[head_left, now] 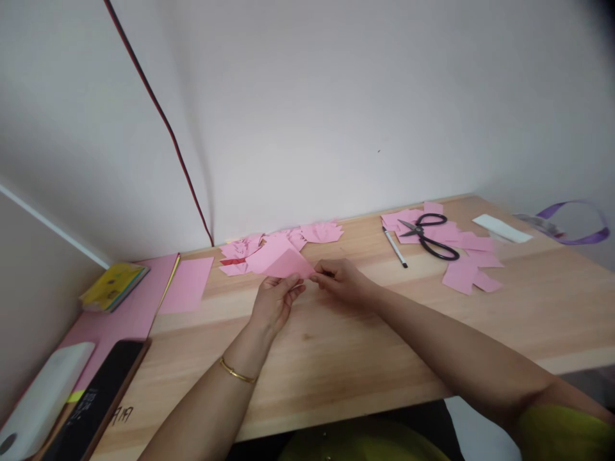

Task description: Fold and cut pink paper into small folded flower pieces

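Observation:
A folded sheet of pink paper [289, 262] is held up over the middle of the desk, between both hands. My left hand [276, 298] pinches its lower edge, thumb on top. At the sheet's right corner, my right hand [339, 280] closes thumb and fingers on the paper. Just behind it, along the wall, lie several pink paper pieces with cut, jagged edges [321, 231], partly hidden by the held sheet. A red strip [233, 262] shows among them on the left.
Black-handled scissors [427, 235] rest on pink scraps [464, 274] at the right, beside a white pen [394, 248] and a white strip [502, 228]. On the left are pink sheets [187, 285], a yellow pack [114, 287], a black phone [98, 397] and a white device [48, 397].

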Demonstrator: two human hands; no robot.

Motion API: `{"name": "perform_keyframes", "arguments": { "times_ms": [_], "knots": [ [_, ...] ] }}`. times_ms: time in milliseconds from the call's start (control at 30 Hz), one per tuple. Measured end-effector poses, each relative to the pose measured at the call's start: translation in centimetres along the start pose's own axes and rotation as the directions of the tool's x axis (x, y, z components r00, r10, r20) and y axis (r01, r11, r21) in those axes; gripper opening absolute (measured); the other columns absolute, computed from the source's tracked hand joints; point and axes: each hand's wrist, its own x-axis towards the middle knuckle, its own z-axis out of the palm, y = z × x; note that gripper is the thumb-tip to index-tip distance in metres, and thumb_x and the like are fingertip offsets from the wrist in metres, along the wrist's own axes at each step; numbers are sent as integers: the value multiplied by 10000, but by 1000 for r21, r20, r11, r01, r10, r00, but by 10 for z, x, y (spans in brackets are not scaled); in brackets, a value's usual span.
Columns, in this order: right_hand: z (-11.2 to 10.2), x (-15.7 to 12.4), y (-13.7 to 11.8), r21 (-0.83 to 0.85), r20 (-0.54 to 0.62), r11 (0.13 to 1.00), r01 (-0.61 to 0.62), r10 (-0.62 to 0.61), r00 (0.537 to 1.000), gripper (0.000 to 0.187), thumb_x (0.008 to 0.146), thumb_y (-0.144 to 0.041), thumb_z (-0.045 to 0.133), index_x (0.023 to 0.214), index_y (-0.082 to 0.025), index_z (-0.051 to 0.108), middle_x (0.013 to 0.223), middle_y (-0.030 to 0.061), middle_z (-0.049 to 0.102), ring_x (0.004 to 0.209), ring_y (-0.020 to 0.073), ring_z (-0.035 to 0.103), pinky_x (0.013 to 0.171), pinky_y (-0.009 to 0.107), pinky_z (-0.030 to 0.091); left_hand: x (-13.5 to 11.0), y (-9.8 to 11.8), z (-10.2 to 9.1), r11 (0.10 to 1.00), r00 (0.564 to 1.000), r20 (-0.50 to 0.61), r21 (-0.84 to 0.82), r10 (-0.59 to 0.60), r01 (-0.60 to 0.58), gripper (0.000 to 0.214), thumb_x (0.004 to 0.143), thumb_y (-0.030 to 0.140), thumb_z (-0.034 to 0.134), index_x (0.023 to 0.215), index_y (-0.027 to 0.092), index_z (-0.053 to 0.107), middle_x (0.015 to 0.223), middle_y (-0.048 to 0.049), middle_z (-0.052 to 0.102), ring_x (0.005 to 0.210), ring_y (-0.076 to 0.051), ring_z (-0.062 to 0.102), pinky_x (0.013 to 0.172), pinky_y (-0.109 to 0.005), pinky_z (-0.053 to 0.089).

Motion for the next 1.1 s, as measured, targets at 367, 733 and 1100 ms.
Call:
{"name": "perform_keyframes", "arguments": {
  "times_ms": [367, 733, 1100],
  "knots": [
    [3, -1, -3, -6, 51, 1000, 19, -18, 999, 330, 896, -392, 459, 652, -172, 477, 607, -29, 451, 583, 96, 426, 558, 222, 319, 2, -4, 0, 999, 1000, -19, -34, 18, -19, 332, 542, 144, 833, 815, 122, 646, 762, -32, 699, 646, -123, 643, 624, -248, 528],
    [2, -2, -2, -3, 66, 1000, 22, -21, 998, 336, 895, -408, 461, 661, -168, 474, 622, -26, 464, 591, 98, 419, 570, 228, 313, 2, 2, 2, 993, 999, -35, -118, 9, -13, 318, 618, 138, 791, 882, 154, 615, 789, -25, 703, 650, -126, 642, 604, -254, 529],
    [2, 0, 3, -43, 80, 999, -5, 8, 997, 316, 892, -406, 469, 701, -161, 527, 649, -17, 519, 605, 103, 437, 576, 229, 315, 2, 5, 5, 967, 993, -90, -250, -73, 48, 155, 784, 52, 622, 913, 137, 608, 817, -46, 701, 707, -138, 674, 630, -251, 577]
  ]
}}
